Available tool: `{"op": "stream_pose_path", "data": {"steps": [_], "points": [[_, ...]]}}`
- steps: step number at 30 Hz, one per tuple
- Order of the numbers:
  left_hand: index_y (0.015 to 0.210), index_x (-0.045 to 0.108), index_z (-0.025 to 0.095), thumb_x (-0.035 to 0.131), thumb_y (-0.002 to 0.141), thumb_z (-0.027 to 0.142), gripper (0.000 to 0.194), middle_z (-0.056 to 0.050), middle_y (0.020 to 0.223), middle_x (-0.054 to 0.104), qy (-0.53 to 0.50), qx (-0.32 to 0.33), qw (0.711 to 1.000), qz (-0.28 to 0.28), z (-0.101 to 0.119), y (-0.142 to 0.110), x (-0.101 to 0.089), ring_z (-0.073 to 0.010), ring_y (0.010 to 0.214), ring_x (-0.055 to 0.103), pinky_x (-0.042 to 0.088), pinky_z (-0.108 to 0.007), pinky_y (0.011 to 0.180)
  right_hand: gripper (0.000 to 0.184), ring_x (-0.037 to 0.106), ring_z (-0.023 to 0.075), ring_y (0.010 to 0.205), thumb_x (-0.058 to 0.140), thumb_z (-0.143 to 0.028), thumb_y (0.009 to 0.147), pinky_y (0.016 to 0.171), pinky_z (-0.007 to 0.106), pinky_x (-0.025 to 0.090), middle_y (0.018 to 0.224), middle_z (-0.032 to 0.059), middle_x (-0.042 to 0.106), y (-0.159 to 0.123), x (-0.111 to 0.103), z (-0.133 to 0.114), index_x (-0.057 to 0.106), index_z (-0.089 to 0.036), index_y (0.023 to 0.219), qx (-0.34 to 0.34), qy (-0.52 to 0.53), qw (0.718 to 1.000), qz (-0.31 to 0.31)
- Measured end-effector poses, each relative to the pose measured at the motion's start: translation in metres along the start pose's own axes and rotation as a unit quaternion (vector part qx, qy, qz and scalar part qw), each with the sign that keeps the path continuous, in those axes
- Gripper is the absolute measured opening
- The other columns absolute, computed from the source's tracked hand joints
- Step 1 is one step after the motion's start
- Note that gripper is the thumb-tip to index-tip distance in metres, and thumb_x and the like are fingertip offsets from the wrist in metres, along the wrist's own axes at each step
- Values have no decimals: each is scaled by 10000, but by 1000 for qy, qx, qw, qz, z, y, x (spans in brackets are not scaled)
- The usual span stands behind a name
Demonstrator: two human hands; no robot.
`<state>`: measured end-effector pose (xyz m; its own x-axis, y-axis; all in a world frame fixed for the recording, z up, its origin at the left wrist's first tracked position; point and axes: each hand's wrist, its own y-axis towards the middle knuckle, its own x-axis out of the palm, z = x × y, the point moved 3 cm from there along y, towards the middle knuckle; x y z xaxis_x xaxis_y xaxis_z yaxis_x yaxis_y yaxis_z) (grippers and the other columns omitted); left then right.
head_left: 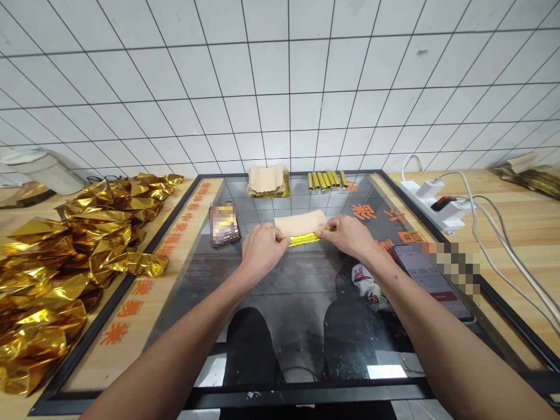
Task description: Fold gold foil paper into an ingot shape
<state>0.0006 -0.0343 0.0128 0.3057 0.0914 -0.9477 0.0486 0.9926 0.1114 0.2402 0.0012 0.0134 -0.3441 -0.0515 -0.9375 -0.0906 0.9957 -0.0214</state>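
Note:
A tan paper sheet [300, 223] with a gold foil edge [304, 238] lies on the glass table top [306, 280]. My left hand [262, 248] pinches the left end of the foil edge, fingers closed on it. My right hand [345, 234] pinches the right end the same way. Both hands rest on the glass, with the sheet stretched between them.
A stack of tan and gold sheets [268, 181] and several rolled gold sticks [326, 179] lie at the back. A dark packet [224, 224] sits left of my hands. Crumpled gold foil [65, 251] is heaped at left. A phone [431, 280], power strip [431, 201] and cables [503, 245] are at right.

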Motion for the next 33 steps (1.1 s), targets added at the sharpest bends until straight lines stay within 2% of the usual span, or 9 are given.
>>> {"op": "stream_pose_path", "data": {"steps": [10,24,33], "points": [[763,750,250,641,965,410,280,-69,1009,747,-2,-4,1000,-2,-1,0,0,-287,1051,675,503,-361,808,359,732,275,869,693,-587,958,633,327,378,930,90,820,-3,-3,-5,844,-262,991,23,-27,999,-2],[710,681,238,618,962,395,304,-69,965,743,3,-11,1000,-4,0,1,0,-286,1033,679,473,-353,773,428,724,270,832,659,-656,958,639,331,384,861,84,794,-2,-1,-4,818,-261,918,29,-41,999,3],[691,662,239,616,980,407,337,-69,948,734,5,-7,1000,-4,-1,2,1,-282,1015,669,464,-354,760,565,727,270,825,581,-761,973,626,331,365,854,100,788,-1,1,-3,764,-249,822,26,-53,998,8]]}}
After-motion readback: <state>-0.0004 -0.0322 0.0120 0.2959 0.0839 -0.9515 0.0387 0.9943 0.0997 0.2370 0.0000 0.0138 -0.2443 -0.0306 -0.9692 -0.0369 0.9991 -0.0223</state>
